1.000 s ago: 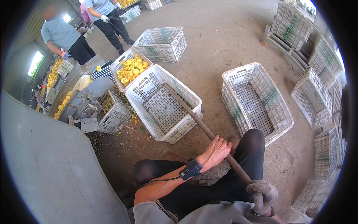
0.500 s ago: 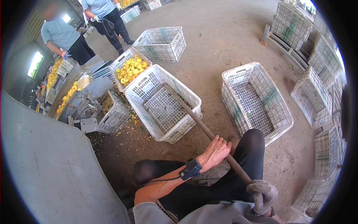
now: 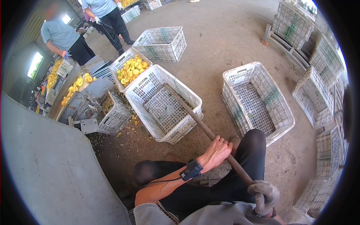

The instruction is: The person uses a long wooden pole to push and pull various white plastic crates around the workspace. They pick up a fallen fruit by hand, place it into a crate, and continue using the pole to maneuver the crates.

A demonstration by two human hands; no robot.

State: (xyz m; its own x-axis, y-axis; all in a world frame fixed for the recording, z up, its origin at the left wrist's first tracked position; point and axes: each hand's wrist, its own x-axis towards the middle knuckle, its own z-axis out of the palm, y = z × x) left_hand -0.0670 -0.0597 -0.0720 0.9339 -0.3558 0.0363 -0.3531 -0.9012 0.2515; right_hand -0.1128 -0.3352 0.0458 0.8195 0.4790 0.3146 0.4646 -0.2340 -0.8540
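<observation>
A long wooden pole point(image 3: 205, 130) runs slantwise across my lap, its far end inside a white plastic crate point(image 3: 173, 132). My bare left hand point(image 3: 216, 152) is wrapped round its middle, with a black device strapped to the wrist. Lower down, my right hand point(image 3: 264, 195), in a grey glove, is closed round the near end. Behind the first crate stands another crate point(image 3: 119, 60), filled with yellow fruit halves point(image 3: 132, 70).
Right of the pole stands a large white crate point(image 3: 228, 98); a further crate point(image 3: 176, 52) is behind. Stacked crates point(image 3: 292, 28) line the right. A metal panel point(image 3: 48, 157) and a machine with fruit on its belt point(image 3: 75, 89) are left. Two people point(image 3: 62, 35) stand beyond.
Fruit pieces on the machine's belt have shifted, with some now closer to the slatted chute. A small pale shape shows at the top edge. My hands and the pole have stayed put.
</observation>
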